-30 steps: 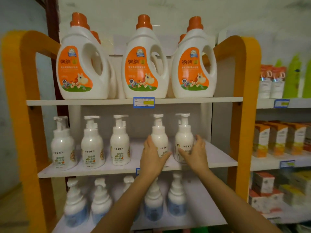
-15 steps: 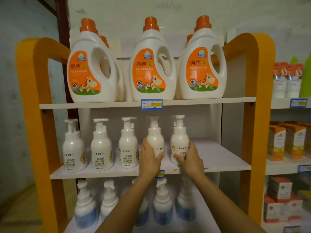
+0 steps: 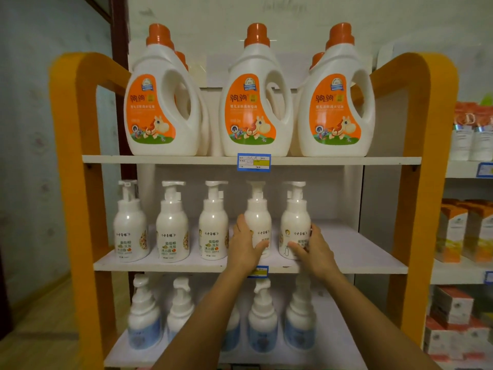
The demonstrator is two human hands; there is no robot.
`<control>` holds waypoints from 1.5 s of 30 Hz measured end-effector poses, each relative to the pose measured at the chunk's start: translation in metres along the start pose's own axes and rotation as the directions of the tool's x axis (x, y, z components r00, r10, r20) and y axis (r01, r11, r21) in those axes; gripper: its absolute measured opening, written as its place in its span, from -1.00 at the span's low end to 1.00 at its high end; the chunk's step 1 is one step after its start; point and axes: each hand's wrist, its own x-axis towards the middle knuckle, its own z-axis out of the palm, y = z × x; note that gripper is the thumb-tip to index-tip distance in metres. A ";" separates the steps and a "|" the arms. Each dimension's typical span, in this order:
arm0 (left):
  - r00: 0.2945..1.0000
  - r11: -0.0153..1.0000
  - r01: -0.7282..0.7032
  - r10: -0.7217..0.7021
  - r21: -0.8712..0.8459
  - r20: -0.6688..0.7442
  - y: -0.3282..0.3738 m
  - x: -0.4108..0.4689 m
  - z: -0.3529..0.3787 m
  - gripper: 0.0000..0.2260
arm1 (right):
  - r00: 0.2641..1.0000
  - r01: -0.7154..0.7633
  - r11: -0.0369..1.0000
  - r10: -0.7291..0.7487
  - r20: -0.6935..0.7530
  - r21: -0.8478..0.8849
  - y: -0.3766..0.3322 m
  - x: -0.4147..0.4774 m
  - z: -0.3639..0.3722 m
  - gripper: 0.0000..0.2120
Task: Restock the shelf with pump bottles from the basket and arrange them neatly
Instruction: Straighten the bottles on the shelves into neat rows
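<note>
Several white pump bottles stand in a row on the middle shelf of an orange-sided rack. My left hand wraps the lower left side of the fourth bottle. My right hand grips the lower right side of the fifth bottle, the last one on the right. Both bottles stand upright on the shelf, a small gap between them. The three bottles to the left stand untouched. The basket is not in view.
Large white jugs with orange caps fill the top shelf. Blue-labelled pump bottles line the lower shelf under my arms. The middle shelf has bare board right of the fifth bottle. A neighbouring rack with boxes stands at right.
The two held bottles have slid left along the shelf, closer to the other three. The view has also shifted left, with the rack now further right in the frame.
</note>
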 end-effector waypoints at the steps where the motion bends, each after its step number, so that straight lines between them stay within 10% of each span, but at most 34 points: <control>1: 1.000 1.000 -0.007 0.007 -0.005 0.017 0.001 0.000 0.000 -0.38 | 1.000 0.006 1.000 -0.006 0.004 0.005 0.000 0.000 -0.001 -0.46; 45: 0.991 0.995 0.009 0.003 -0.094 0.130 0.004 0.002 0.005 -0.35 | 0.998 -0.022 0.995 0.027 0.062 -0.096 0.017 0.007 -0.010 -0.42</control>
